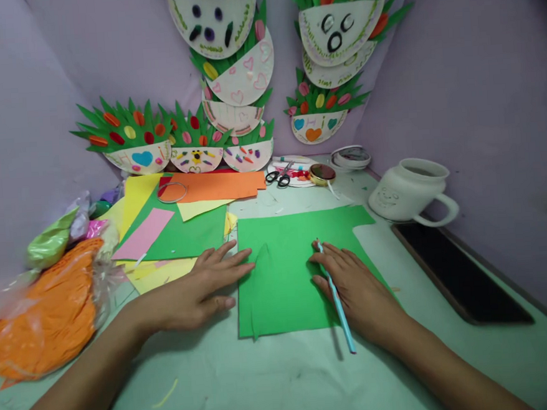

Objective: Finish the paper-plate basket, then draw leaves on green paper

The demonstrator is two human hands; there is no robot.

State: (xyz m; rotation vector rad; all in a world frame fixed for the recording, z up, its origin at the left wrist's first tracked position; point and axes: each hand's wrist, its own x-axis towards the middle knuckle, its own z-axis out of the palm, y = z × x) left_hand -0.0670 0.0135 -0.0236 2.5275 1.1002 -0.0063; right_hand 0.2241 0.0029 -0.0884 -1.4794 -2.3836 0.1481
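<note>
A sheet of green paper [287, 273] lies flat on the table, with a notch at its far right corner. A faint curved, pointed line is drawn near its left side. My left hand [204, 285] rests palm down by the sheet's left edge, fingers spread, fingertips over the paper. My right hand [351, 274] lies over the right part of the sheet, holding a light blue pencil [339, 306] by the thumb and fingers. The pencil's tip points toward the far side, and its other end reaches past the near edge of the paper.
A white mug [410, 189] and a dark phone or tablet [456, 273] are at right. Scissors [279, 178] and a round gold-rimmed case [322, 174] sit at the back. Coloured paper pieces [216, 185] and a bag of orange material [47, 314] lie left. Decorated paper-plate crafts [139, 158] line the wall.
</note>
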